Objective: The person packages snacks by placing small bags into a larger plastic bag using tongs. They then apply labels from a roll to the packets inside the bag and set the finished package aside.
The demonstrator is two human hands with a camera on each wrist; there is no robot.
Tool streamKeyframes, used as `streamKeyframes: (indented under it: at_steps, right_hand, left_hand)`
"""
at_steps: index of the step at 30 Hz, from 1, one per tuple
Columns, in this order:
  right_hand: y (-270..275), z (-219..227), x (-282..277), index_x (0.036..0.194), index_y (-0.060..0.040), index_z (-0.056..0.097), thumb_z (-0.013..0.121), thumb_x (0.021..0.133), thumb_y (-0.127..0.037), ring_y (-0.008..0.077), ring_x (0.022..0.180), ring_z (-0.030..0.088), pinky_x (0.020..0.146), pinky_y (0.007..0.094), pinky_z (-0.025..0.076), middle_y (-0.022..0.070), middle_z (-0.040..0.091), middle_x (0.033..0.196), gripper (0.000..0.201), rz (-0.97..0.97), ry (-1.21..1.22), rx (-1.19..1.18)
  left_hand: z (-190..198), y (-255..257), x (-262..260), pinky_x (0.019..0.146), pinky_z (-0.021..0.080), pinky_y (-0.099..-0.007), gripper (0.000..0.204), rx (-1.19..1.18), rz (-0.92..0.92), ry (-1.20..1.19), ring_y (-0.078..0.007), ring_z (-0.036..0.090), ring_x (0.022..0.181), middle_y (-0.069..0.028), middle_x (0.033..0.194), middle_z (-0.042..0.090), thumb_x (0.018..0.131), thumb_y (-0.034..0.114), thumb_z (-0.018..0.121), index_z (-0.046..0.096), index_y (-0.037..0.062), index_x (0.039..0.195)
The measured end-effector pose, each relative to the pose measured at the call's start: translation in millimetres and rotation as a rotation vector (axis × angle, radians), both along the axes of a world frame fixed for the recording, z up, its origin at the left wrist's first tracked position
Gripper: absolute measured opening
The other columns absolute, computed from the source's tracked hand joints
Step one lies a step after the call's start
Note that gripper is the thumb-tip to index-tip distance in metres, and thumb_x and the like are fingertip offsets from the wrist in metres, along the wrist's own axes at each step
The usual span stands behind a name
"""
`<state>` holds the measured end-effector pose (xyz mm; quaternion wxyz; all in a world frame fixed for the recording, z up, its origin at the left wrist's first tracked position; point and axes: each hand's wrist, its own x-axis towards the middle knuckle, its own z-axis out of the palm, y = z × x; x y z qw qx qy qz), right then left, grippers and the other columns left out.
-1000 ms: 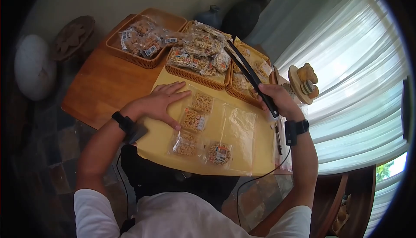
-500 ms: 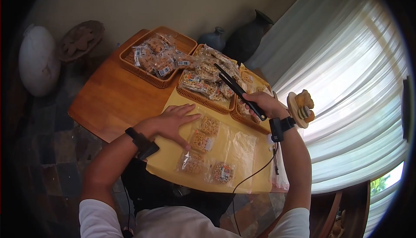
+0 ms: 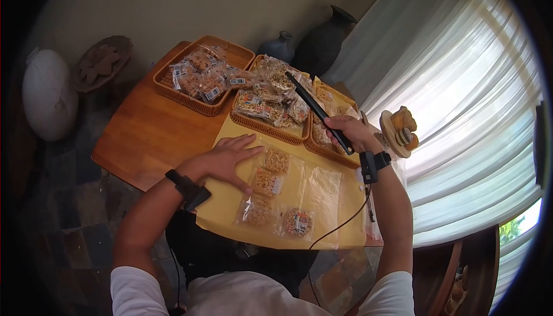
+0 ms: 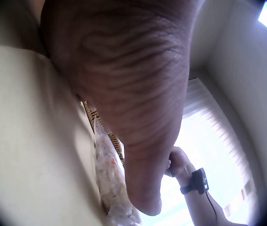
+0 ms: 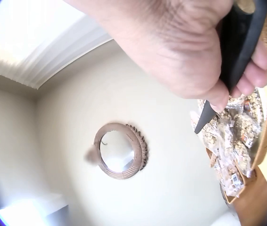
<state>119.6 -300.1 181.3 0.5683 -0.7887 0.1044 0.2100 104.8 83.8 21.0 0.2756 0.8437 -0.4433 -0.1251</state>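
Note:
My right hand (image 3: 351,133) grips black tongs (image 3: 310,102) by the handle end. The arms of the tongs lie close together, and their tips overlap bagged nut-like snacks (image 3: 259,106) in the middle wicker basket (image 3: 266,130). In the right wrist view, the fingers curl around the black handle (image 5: 237,47). My left hand (image 3: 229,162) rests with fingers spread on a yellow sheet (image 3: 227,227). Beside its fingers lie clear snack packets, one near the top (image 3: 276,160) and one near the thumb (image 3: 268,182). Two more packets (image 3: 256,211) (image 3: 298,222) lie nearer my body.
A left wicker basket (image 3: 207,109) holds bagged brown snacks with labels. Another basket (image 3: 337,155) sits under my right hand. A clear plastic sheet (image 3: 322,195) covers part of the yellow one. Dark vases (image 3: 322,40) stand behind, and a wooden plate with pastries (image 3: 397,134) is at the right.
The tongs have moved left over the middle basket, and their arms, apart one second ago, are now together. My left hand stays spread beside the packets. The head view has shifted slightly.

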Motion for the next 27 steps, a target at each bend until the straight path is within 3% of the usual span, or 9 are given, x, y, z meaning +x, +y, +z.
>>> streamKeyframes:
  at_steps: [6,7,8,13,17,21,27]
  right_hand:
    - [-43,-4,-74,0.101,-0.0051,0.072,0.068,0.11,-0.028,0.0064,0.058,0.06,0.053,0.0224,0.048,-0.0024,0.068,0.076,0.025,-0.037,-0.055,0.007]
    - [-52,4,-100,0.101,-0.0043,0.071,0.067,0.111,-0.028,0.0066,0.058,0.059,0.055,0.0217,0.049,-0.0016,0.068,0.077,0.026,-0.08,-0.048,-0.032]
    - [-80,3,-161,0.105,-0.0021,0.072,0.063,0.113,-0.028,0.0077,0.056,0.059,0.054,0.0221,0.048,0.0001,0.066,0.076,0.028,-0.169,-0.052,-0.096]
    - [-154,-20,-322,0.103,-0.0016,0.073,0.065,0.11,-0.026,0.0104,0.055,0.06,0.053,0.0253,0.047,0.0024,0.068,0.073,0.027,-0.425,0.06,-0.081]
    - [-157,-44,-411,0.1,-0.0021,0.073,0.066,0.111,-0.024,0.0093,0.057,0.061,0.053,0.0244,0.049,0.0013,0.069,0.074,0.025,-0.543,0.128,-0.021]
    - [-141,-52,-454,0.1,-0.0027,0.073,0.067,0.109,-0.02,0.0087,0.059,0.063,0.054,0.0242,0.049,0.0008,0.07,0.076,0.02,-0.576,0.261,0.008]
    - [-122,-58,-462,0.097,-0.0035,0.073,0.069,0.109,-0.021,0.0068,0.062,0.062,0.058,0.0239,0.048,-0.0009,0.069,0.077,0.021,-0.495,0.278,0.049]
  left_hand:
    - [7,-1,0,0.134,0.016,-0.0552,0.133,0.037,-0.005,0.017,-0.0443,0.014,0.167,-0.0196,0.182,0.015,0.065,0.075,0.092,0.034,0.0227,0.173]
    - [6,-1,0,0.134,0.017,-0.0555,0.134,0.02,0.009,0.004,-0.0443,0.015,0.167,-0.0184,0.183,0.015,0.064,0.074,0.092,0.034,0.023,0.173]
    - [-1,-10,-4,0.134,0.017,-0.0555,0.134,0.031,-0.054,0.048,-0.0443,0.015,0.167,-0.0184,0.183,0.015,0.064,0.074,0.092,0.034,0.023,0.173]
    - [4,-4,1,0.134,0.018,-0.0574,0.137,0.055,-0.018,-0.065,-0.043,0.017,0.167,-0.0171,0.183,0.017,0.061,0.074,0.093,0.034,0.0228,0.173]
    - [7,-7,2,0.134,0.018,-0.0564,0.133,0.07,-0.036,-0.027,-0.0427,0.017,0.167,-0.0177,0.182,0.02,0.062,0.069,0.094,0.037,0.0231,0.172]
    - [4,-6,3,0.134,0.017,-0.0567,0.135,0.082,-0.01,-0.042,-0.0421,0.018,0.167,-0.0169,0.182,0.02,0.06,0.072,0.094,0.037,0.0234,0.172]
    - [8,-8,2,0.133,0.015,-0.0582,0.136,0.101,0.01,-0.007,-0.0415,0.018,0.167,-0.0159,0.182,0.02,0.059,0.072,0.094,0.037,0.025,0.173]
